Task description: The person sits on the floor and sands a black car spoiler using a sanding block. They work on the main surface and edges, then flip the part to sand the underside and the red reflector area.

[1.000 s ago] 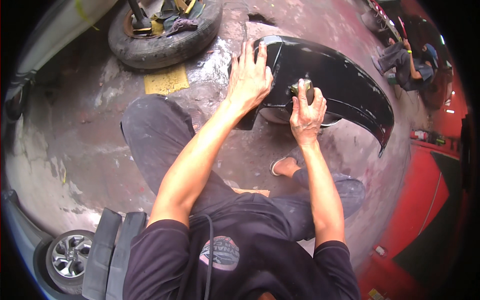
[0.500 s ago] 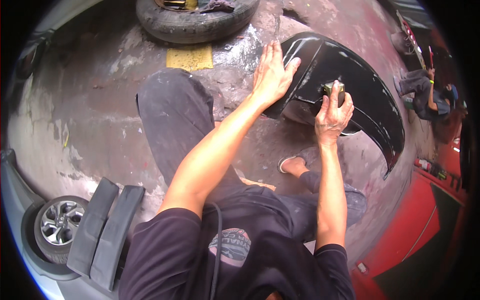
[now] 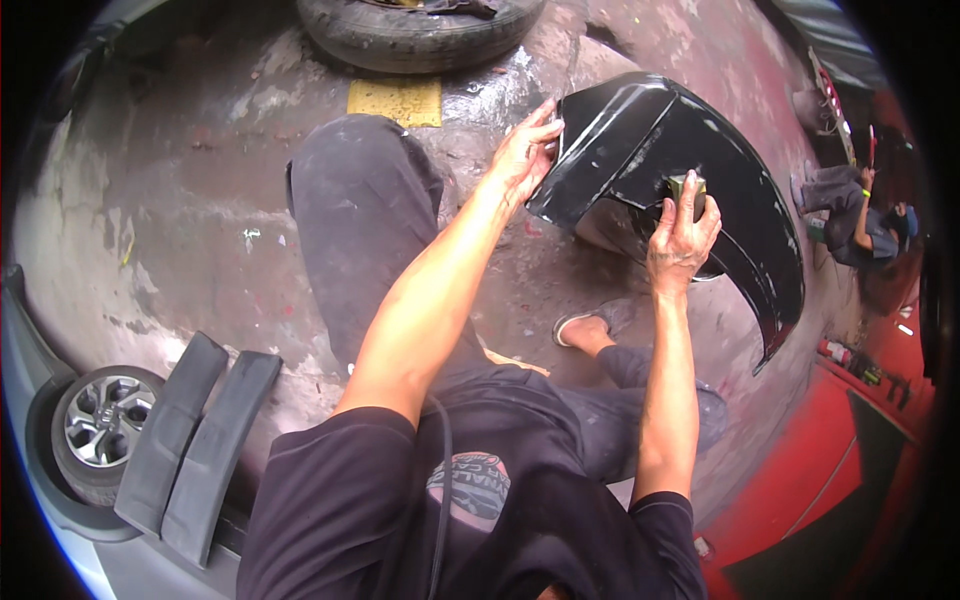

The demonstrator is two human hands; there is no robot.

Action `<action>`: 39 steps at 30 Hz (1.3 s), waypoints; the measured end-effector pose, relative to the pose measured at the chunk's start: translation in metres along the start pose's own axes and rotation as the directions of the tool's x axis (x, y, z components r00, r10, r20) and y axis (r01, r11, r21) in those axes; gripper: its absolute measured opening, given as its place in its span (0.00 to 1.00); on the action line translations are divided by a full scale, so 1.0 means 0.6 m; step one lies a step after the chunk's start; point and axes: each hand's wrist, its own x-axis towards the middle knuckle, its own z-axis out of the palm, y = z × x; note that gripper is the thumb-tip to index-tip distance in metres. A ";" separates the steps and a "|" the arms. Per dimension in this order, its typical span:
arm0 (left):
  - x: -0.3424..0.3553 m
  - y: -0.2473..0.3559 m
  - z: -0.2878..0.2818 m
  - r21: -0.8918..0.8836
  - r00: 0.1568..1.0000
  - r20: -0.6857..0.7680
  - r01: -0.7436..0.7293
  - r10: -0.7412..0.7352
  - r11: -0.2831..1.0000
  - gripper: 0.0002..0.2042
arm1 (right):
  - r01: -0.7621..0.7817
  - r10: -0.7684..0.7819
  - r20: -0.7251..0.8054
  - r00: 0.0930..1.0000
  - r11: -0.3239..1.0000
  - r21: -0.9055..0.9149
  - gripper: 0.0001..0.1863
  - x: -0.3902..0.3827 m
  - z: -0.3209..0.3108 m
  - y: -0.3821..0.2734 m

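Note:
A curved black car fender (image 3: 735, 165), scuffed pale along its edges and creases, stands before me at the right. My left hand (image 3: 524, 158) is at its left edge, with the thumb and fingers closed around the rim. In my right hand (image 3: 680, 243) is a small greenish, dark-sided sanding block (image 3: 700, 202), pinched under the fingers and pressed to the fender just above its arch. The block's underside is hidden against the panel.
A tyre (image 3: 420, 42) lies at the top with things on it, beside a yellow board (image 3: 395, 100). Two grey trim panels (image 3: 205, 450) lean by a car wheel (image 3: 107, 420) at lower left. A red car panel (image 3: 790, 480) is at lower right; another person (image 3: 850, 215) sits beyond.
My left hand has shifted from lying spread on the fender's upper left face to gripping its left edge. The sanding block and my right hand have slid slightly rightward and down.

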 end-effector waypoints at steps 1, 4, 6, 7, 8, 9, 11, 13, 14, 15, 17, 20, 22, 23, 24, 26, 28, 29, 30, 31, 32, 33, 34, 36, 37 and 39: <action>0.006 0.001 -0.004 -0.034 1.000 0.028 0.006 -0.005 0.999 0.37 | 0.001 -0.001 0.005 1.000 1.000 0.011 0.31 0.002 0.000 0.003; 0.015 -0.006 -0.014 -0.114 0.995 0.105 0.008 0.004 0.993 0.31 | 0.005 -0.005 0.034 0.999 1.000 0.022 0.30 0.017 -0.009 0.005; 0.010 -0.010 -0.012 -0.141 0.985 0.171 0.007 0.018 0.990 0.26 | 0.012 -0.012 0.026 1.000 1.000 0.017 0.29 0.035 -0.015 0.011; 0.011 -0.014 -0.008 -0.131 0.988 0.148 -0.031 0.050 0.991 0.19 | 0.006 -0.008 0.046 0.999 0.999 0.039 0.29 0.045 -0.018 0.015; 0.008 -0.013 -0.010 -0.135 0.988 0.148 -0.018 0.038 0.991 0.19 | 0.002 -0.007 0.068 0.998 0.998 0.062 0.29 0.052 -0.021 0.017; 0.006 -0.012 -0.013 -0.138 0.989 0.149 -0.005 0.026 0.990 0.19 | -0.019 0.011 0.105 0.994 0.997 0.076 0.28 0.058 -0.025 0.014; 0.007 -0.019 -0.016 -0.145 0.994 0.097 -0.028 0.042 0.989 0.15 | -0.028 0.014 0.157 0.987 0.996 0.087 0.28 0.062 -0.026 0.018; 0.016 -0.025 -0.024 -0.154 0.996 0.073 -0.038 0.050 0.987 0.13 | -0.029 0.013 0.192 0.981 0.996 0.083 0.28 0.065 -0.028 0.021; 0.018 -0.028 -0.025 -0.158 0.997 0.061 -0.040 0.050 0.987 0.12 | -0.033 0.014 0.200 0.980 0.995 0.091 0.28 0.064 -0.029 0.021; 0.021 -0.033 -0.024 -0.165 0.997 0.045 -0.058 0.066 0.985 0.10 | -0.037 0.015 0.209 0.978 0.995 0.098 0.28 0.064 -0.031 0.021; 0.029 -0.037 -0.026 -0.234 0.995 0.052 -0.067 0.081 0.970 0.11 | -0.027 0.005 0.208 0.978 0.994 0.105 0.28 0.065 -0.033 0.026; 0.031 -0.041 -0.024 -0.256 0.994 0.042 -0.084 0.098 0.963 0.12 | -0.027 -0.006 0.224 0.975 0.990 0.142 0.27 0.069 -0.040 0.030; 0.022 -0.037 -0.020 -0.253 0.990 0.085 -0.085 0.110 0.964 0.12 | -0.012 -0.021 0.220 0.975 0.989 0.148 0.27 0.070 -0.041 0.032; 0.023 -0.035 -0.016 -0.268 0.990 0.094 -0.076 0.105 0.960 0.11 | -0.012 -0.021 0.220 0.975 0.989 0.149 0.27 0.072 -0.041 0.032; 0.021 -0.034 -0.014 -0.264 0.990 0.100 -0.070 0.099 0.962 0.11 | -0.013 -0.020 0.220 0.975 0.989 0.150 0.27 0.073 -0.042 0.031; 0.019 -0.031 -0.009 -0.253 0.990 0.111 -0.057 0.087 0.966 0.11 | -0.011 -0.021 0.217 0.976 0.989 0.145 0.27 0.075 -0.044 0.029; 0.012 -0.027 -0.007 -0.254 0.984 0.147 -0.063 0.103 0.965 0.11 | -0.014 -0.019 0.224 0.974 0.990 0.143 0.28 0.077 -0.045 0.027; 0.008 -0.025 -0.004 -0.254 0.980 0.168 -0.064 0.109 0.965 0.12 | -0.017 -0.016 0.230 0.973 0.990 0.140 0.28 0.077 -0.045 0.028; 0.002 -0.023 -0.001 -0.252 0.979 0.172 -0.062 0.108 0.966 0.12 | -0.020 -0.013 0.236 0.972 0.990 0.138 0.28 0.076 -0.046 0.030; -0.004 -0.022 0.001 -0.250 0.979 0.177 -0.059 0.105 0.966 0.12 | -0.019 -0.015 0.234 0.972 0.990 0.140 0.28 0.075 -0.047 0.032; -0.007 -0.022 0.001 -0.247 0.978 0.179 -0.058 0.105 0.967 0.12 | -0.016 -0.018 0.233 0.972 0.989 0.145 0.28 0.075 -0.046 0.032; -0.008 -0.022 0.003 -0.249 0.979 0.174 -0.063 0.109 0.967 0.12 | -0.014 -0.021 0.232 0.972 0.989 0.150 0.28 0.075 -0.047 0.033; -0.010 -0.021 0.005 -0.250 0.979 0.169 -0.068 0.113 0.966 0.11 | -0.022 -0.014 0.236 0.972 0.988 0.150 0.28 0.075 -0.049 0.033; -0.008 -0.023 0.001 -0.253 0.982 0.146 -0.082 0.122 0.964 0.11 | -0.036 -0.002 0.243 0.970 0.988 0.152 0.28 0.077 -0.051 0.030; -0.006 -0.022 -0.002 -0.256 0.984 0.127 -0.089 0.124 0.963 0.10 | -0.029 -0.011 0.241 0.970 0.986 0.163 0.28 0.076 -0.051 0.029; -0.002 -0.026 -0.002 -0.248 0.989 0.087 -0.096 0.121 0.964 0.09 | -0.020 -0.023 0.238 0.971 0.984 0.175 0.28 0.073 -0.054 0.031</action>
